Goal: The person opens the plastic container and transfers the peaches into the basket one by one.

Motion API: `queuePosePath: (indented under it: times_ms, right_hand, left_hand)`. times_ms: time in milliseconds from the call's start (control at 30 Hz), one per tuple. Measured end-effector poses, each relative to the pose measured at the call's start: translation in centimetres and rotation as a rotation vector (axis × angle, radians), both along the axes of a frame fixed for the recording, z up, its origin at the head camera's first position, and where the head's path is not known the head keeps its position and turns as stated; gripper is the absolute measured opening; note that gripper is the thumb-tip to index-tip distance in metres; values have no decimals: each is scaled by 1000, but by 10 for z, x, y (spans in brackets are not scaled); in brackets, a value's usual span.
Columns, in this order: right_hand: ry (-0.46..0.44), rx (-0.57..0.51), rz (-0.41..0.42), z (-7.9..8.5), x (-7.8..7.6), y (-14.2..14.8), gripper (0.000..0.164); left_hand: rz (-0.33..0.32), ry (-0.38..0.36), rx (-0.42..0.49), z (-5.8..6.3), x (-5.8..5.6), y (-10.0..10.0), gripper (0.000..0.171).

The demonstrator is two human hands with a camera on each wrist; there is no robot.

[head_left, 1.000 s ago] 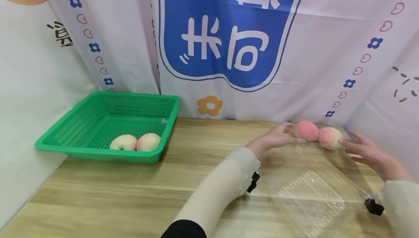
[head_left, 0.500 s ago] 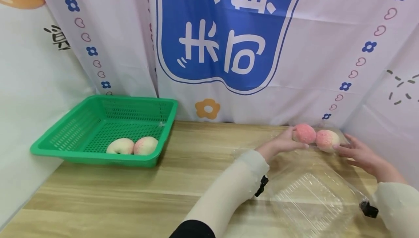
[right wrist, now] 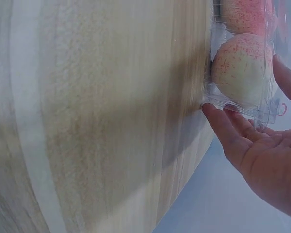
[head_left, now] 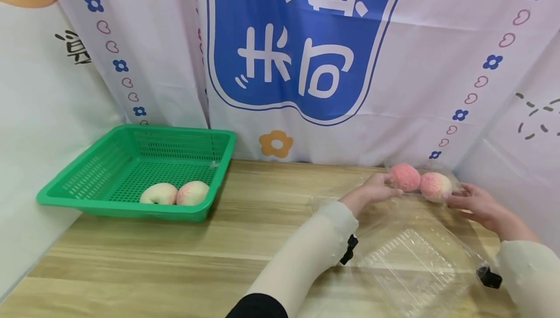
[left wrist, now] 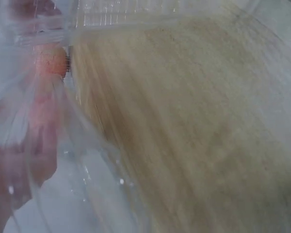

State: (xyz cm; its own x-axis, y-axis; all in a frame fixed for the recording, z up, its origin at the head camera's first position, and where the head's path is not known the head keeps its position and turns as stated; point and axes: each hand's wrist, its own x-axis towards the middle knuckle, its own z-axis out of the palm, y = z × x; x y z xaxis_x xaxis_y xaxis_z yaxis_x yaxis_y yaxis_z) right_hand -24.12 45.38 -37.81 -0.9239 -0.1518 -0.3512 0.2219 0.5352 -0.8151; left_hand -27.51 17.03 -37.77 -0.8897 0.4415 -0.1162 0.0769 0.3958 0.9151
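In the head view, a clear plastic box stands at the back right of the table, holding a pink peach and a paler, pink-speckled peach. My left hand grips its left end, thumb along the near side. At the opposite end my right hand holds the box between thumb and fingers. The right wrist view shows the fingers bent against the box's end, with the thumb over the lid. In the left wrist view, clear plastic covers the blurred left hand.
Nearer on the right, under the forearms, lies another clear plastic box, its ribbed base showing. A green basket at the left contains two pale peaches. A printed cloth closes off the table's back edge.
The right hand has come closer in around the box's right end. The left hand stays at the left end. The head view has shifted slightly.
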Motion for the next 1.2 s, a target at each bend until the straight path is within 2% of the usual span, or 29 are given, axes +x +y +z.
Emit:
queuePosePath:
  times_ms: [133, 233, 467, 567, 700, 900, 1200]
  right_hand:
    - [-7, -95, -24, -5, -1, 0, 91]
    - [4, -122, -42, -3, -1, -3, 92]
    - [74, -128, -90, 15, -3, -14, 96]
    - [82, -129, -112, 24, -2, -18, 98]
    - [93, -143, -119, 31, 1, -23, 97]
    - [130, -81, -103, 38, 6, -25, 95]
    - [263, -39, -88, 46, 12, -26, 89]
  left_hand:
    - [94, 28, 23, -2, 0, 0, 50]
    - [155, 25, 60, 0, -1, 1, 50]
    - [329, -11, 190, 4, -3, 2, 44]
    - [373, -6, 252, 7, -3, 1, 43]
    - [386, -1, 301, 11, -1, -1, 46]
    - [369, 31, 353, 18, 2, -3, 48]
    - [349, 66, 415, 36, 6, -10, 49]
